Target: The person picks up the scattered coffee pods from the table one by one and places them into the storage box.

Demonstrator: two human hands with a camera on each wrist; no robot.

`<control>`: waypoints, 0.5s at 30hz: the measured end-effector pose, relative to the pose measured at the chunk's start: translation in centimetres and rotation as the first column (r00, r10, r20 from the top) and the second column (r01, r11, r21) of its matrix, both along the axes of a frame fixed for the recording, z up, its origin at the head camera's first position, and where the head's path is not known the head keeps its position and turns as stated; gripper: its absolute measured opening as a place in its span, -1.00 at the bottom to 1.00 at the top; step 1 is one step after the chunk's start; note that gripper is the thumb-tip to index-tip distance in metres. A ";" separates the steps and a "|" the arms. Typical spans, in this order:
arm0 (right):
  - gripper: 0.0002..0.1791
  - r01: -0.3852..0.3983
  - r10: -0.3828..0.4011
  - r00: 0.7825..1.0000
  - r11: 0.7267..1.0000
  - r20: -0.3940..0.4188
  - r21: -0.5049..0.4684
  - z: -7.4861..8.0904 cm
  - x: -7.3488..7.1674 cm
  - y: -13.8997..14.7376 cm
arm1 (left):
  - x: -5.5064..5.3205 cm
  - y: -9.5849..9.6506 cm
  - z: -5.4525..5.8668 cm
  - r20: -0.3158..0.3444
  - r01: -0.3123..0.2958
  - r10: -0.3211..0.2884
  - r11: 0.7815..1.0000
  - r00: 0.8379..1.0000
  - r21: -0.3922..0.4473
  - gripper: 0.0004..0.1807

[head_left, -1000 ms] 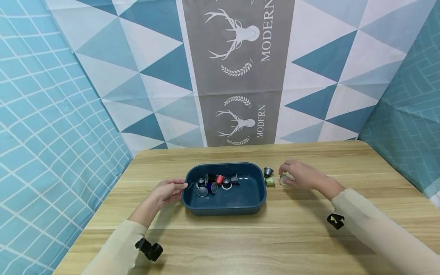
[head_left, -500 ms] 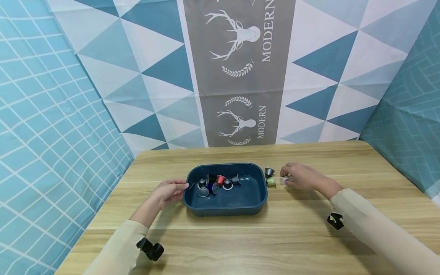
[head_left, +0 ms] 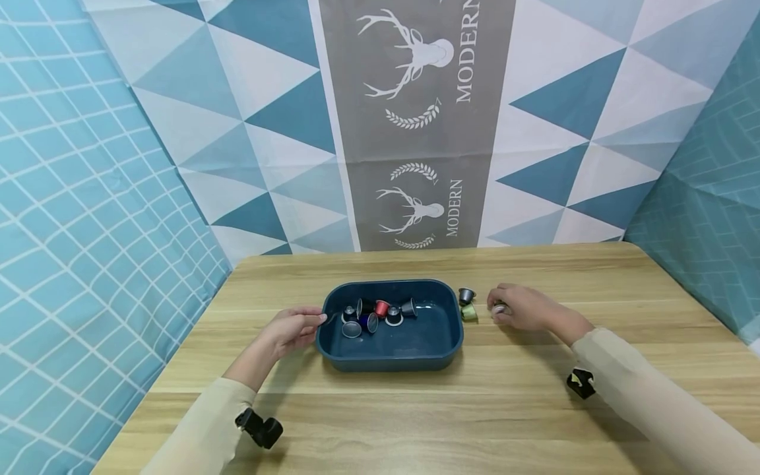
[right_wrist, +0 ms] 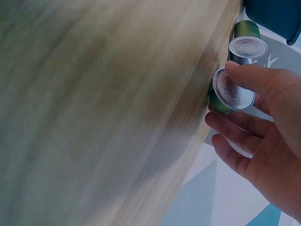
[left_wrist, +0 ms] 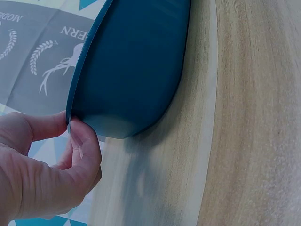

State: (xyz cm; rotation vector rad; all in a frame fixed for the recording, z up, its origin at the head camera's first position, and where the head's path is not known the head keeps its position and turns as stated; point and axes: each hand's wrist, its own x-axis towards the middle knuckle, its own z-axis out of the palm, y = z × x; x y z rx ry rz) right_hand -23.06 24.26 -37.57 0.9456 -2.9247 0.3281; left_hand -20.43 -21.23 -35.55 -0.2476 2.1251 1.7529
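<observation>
My left hand (head_left: 291,330) pinches the left rim of a dark blue plastic bin (head_left: 388,363), thumb on one side and fingers on the other, as the left wrist view shows. My right hand (head_left: 524,307) holds a green coffee capsule (right_wrist: 233,92) to the right of the bin. Its silver foil lid faces the wrist camera, with the thumb across the lid and fingers around the far side. Between that hand and the bin, a second green capsule (head_left: 469,313) lies on its side, and a dark grey capsule (head_left: 466,295) stands just behind it.
Inside the bin, several capsules cluster toward the left, among them a red capsule (head_left: 382,308) and a dark blue capsule (head_left: 369,322). The bin stands on a wood-grain table (head_left: 404,422). A patterned cloth (head_left: 415,132) hangs behind the table's far edge.
The fingers of my right hand have drawn in around the capsule, turning it so less of its lid shows in the head view. My left hand and the bin stay in place.
</observation>
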 end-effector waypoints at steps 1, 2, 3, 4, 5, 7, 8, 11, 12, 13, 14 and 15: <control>-0.85 0.003 -0.003 1.000 1.000 0.001 0.002 0.1 0.0 0.1 | 0.0 0.0 0.1 -0.001 0.000 0.000 1.000 1.000 0.001 -0.45; -0.84 0.006 -0.006 1.000 1.000 0.000 0.004 0.2 0.0 0.1 | 0.0 0.0 0.1 -0.001 -0.001 0.001 1.000 1.000 0.004 -0.46; -0.84 0.009 -0.009 1.000 1.000 0.002 0.005 0.3 0.0 0.2 | 0.0 0.1 0.2 -0.001 -0.001 0.001 1.000 1.000 0.007 -0.46; -0.83 0.013 -0.013 1.000 1.000 0.004 0.006 0.3 0.0 0.2 | -0.1 0.1 0.2 -0.001 -0.002 0.002 1.000 1.000 0.007 -0.46; -0.83 0.016 -0.016 1.000 1.000 0.005 0.007 0.4 0.1 0.2 | -0.1 0.1 0.2 -0.002 -0.003 0.003 1.000 1.000 0.007 -0.46; -0.82 0.023 -0.024 1.000 1.000 0.008 0.011 0.6 0.1 0.3 | -0.1 0.1 0.2 -0.004 -0.006 0.006 1.000 1.000 0.010 -0.47; -0.82 0.025 -0.025 1.000 1.000 0.008 0.011 0.6 0.1 0.3 | -0.1 0.1 0.2 -0.005 -0.005 0.005 1.000 1.000 0.009 -0.47; -0.83 0.030 -0.030 0.999 0.999 0.012 0.019 0.7 0.2 0.4 | -0.1 0.0 0.2 -0.009 -0.002 0.002 1.000 1.000 -0.001 -0.47; -0.84 0.031 -0.031 0.999 0.999 0.011 0.021 0.7 0.3 0.5 | 0.0 0.0 0.1 -0.009 0.000 0.000 1.000 1.000 -0.003 -0.47; -0.84 0.032 -0.033 0.999 0.999 0.010 0.022 0.6 0.4 0.5 | 0.0 0.0 0.1 -0.008 0.001 -0.001 1.000 1.000 -0.003 -0.47; -0.84 0.033 -0.033 0.999 0.999 0.009 0.021 0.6 0.4 0.6 | 0.0 0.0 0.1 -0.007 0.003 -0.003 1.000 1.000 -0.006 -0.47; -0.85 0.034 -0.035 0.999 0.999 0.007 0.022 0.6 0.5 0.7 | 0.0 0.0 0.1 -0.007 0.003 -0.003 1.000 1.000 -0.006 -0.46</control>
